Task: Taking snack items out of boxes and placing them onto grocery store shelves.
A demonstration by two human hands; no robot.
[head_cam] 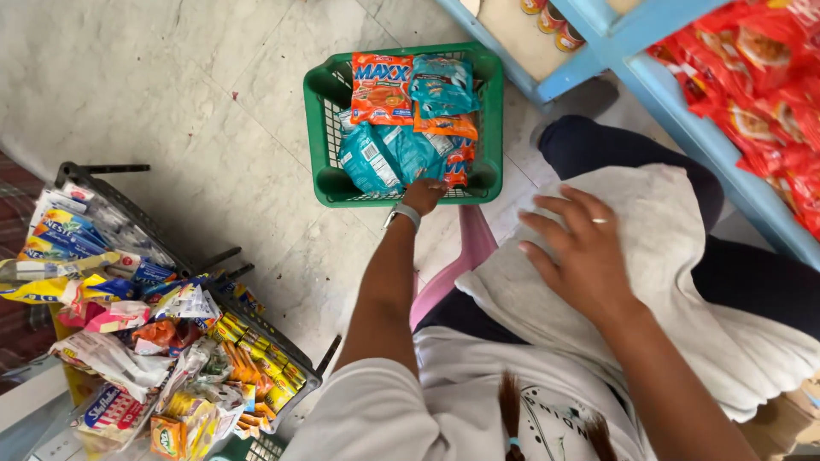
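my right hand [585,252] lies flat, fingers spread, on the grey cloth [658,248] over my lap, gripping nothing. my left hand [423,195] reaches forward to the near edge of the green basket [323,137] on the floor, its fingertips down among the snack packets; i cannot tell whether they have closed on one. the nearest are the teal packets [376,158], with an orange packet [382,88] lying flat beyond them at the far end. i judge these to be light, puffy and crinkly, slick on the face and easy to crush, so a pinch at a sealed edge or corner would hold better than a squeeze across the middle. off to my left stands a rack of small sachets [171,341].
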